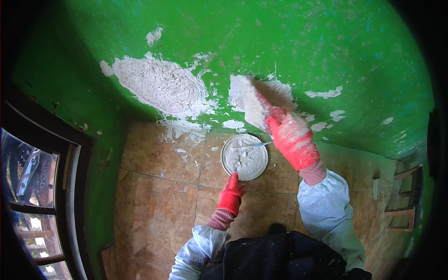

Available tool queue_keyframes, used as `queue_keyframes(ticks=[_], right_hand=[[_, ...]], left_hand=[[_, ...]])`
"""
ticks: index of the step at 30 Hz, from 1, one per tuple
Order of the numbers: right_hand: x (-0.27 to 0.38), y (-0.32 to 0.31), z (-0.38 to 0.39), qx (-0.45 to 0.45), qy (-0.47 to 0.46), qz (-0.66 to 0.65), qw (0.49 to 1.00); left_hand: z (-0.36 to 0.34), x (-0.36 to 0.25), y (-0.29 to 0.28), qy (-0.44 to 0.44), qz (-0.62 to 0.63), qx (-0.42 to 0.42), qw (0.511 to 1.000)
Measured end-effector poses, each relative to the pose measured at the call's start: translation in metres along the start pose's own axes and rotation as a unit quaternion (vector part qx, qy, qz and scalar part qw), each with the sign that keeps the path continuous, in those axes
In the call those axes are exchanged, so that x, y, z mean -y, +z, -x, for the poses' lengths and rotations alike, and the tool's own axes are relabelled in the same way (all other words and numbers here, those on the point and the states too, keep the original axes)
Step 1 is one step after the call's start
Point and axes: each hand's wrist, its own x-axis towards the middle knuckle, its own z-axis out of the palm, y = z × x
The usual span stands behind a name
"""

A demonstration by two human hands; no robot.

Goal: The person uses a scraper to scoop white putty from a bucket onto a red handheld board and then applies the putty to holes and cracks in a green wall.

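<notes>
My right hand (293, 137), in a red glove smeared with white, grips a plastering trowel (255, 108). The trowel's flat face is coated in white plaster, and it lies at or very near a freshly whitened patch (278, 91) on the green wall. My left hand (230, 196), also red-gloved, reaches to the near rim of a round bucket (222, 161); its fingers are stretched out, with one fingertip at the rim. Lumpy white plaster (243, 163) fills the bucket. A thin, bluish-handled tool (254, 146) rests across the plaster, its right end near my right hand.
A larger plastered patch (161, 86) covers the green wall (205, 28) to the left, with smaller smears around. White splashes mark the brown tiled floor (158, 205). At the left stands a dark-framed window (32, 182); a wooden frame (402, 200) is at the far right.
</notes>
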Motion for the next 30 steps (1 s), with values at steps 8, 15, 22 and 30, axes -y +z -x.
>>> queue_keyframes(ticks=[8, 15, 22, 30], right_hand=[[0.014, 0.015, -0.017, 0.038, -0.033, 0.037, 0.998], [-0.028, -0.002, -0.003, -0.01, 0.097, 0.006, 0.995], [-0.081, -0.005, 0.02, -0.085, 0.181, -0.085, 0.976], [-0.059, 0.003, 0.015, -0.014, 0.145, -0.141, 0.979]], left_hand=[[0.001, 0.002, 0.004, -0.001, 0.024, 0.054, 0.998], [0.003, -0.003, 0.005, -0.011, 0.003, 0.033, 0.999], [0.01, -0.013, 0.018, -0.046, 0.047, -0.001, 0.998], [0.004, 0.005, 0.003, 0.022, -0.048, 0.031, 0.998]])
